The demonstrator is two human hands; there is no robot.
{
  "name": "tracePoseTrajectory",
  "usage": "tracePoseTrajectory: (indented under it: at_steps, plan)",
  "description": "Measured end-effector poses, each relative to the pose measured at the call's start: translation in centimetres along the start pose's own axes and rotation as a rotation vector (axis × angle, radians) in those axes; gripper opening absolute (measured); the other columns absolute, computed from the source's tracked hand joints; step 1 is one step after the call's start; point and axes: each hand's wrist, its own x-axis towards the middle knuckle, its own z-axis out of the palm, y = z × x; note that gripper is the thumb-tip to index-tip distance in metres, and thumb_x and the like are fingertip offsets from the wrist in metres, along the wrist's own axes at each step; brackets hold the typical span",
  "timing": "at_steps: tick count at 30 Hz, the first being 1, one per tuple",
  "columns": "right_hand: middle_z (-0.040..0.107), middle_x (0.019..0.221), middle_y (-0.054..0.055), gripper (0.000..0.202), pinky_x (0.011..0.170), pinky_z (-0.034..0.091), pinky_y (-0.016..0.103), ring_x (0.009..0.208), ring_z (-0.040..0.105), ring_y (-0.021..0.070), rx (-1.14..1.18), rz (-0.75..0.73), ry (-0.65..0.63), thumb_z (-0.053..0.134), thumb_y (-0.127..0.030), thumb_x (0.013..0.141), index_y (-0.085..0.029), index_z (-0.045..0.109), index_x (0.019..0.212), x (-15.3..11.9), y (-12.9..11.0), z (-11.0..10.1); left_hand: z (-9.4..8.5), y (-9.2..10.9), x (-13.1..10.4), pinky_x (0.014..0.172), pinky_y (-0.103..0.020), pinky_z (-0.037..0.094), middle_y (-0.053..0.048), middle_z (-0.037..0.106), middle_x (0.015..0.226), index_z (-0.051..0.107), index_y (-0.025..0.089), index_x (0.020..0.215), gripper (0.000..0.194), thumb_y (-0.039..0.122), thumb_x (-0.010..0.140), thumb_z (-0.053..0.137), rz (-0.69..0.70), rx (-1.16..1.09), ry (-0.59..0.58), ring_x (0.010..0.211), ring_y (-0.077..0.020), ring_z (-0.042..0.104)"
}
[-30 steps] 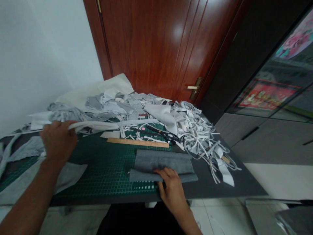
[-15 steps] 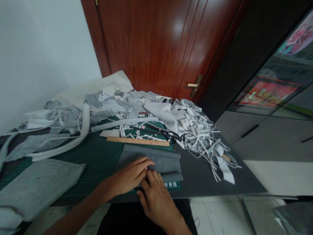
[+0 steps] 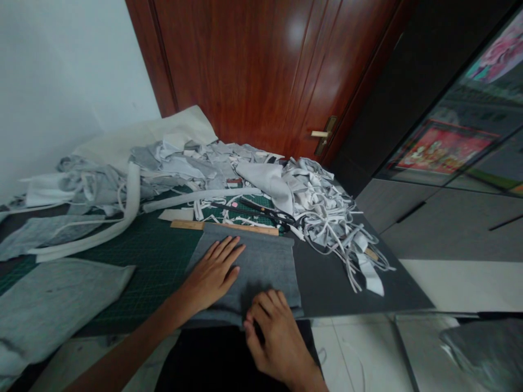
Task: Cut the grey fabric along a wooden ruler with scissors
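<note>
Grey cloth [image 3: 263, 256], mostly flat

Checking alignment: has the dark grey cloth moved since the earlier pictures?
Yes. Against the wooden ruler, the far edge of the dark grey cloth has shifted toward the door: it lay short of the ruler and now partly overlaps it.

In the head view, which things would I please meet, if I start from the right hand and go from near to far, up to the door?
Right hand, dark grey cloth, wooden ruler, black scissors, brown door.
</note>
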Motion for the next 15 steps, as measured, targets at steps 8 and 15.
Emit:
tracePoseTrajectory:
  at_steps: [8,15]
  plan:
    - [0.064,0.101,0.004,0.013,0.099,0.048,0.042,0.100,0.058,0.0238,-0.007,-0.053,-0.099,0.057,-0.017,0.099,-0.024,0.067,0.104,-0.2,-0.5,-0.3,-1.4,-0.9,-1.8,0.131,-0.054,0.031,-0.009,0.040,0.172,0.042,0.022,0.164,0.056,0.034,0.110,0.037,-0.033,0.031,0.004,0.160,-0.0275,0.035]
    - [0.068,0.102,0.005,0.017,0.096,0.049,0.038,0.102,0.061,0.0224,0.070,-0.141,-0.071,0.054,-0.016,0.104,-0.023,0.070,0.104,3.0,1.5,-4.6,-2.2,-1.7,-4.3,0.131,-0.054,0.032,-0.008,0.043,0.170,0.043,0.024,0.163,0.056,0.033,0.109,0.038,-0.068,0.023,0.022,0.159,-0.0281,0.038]
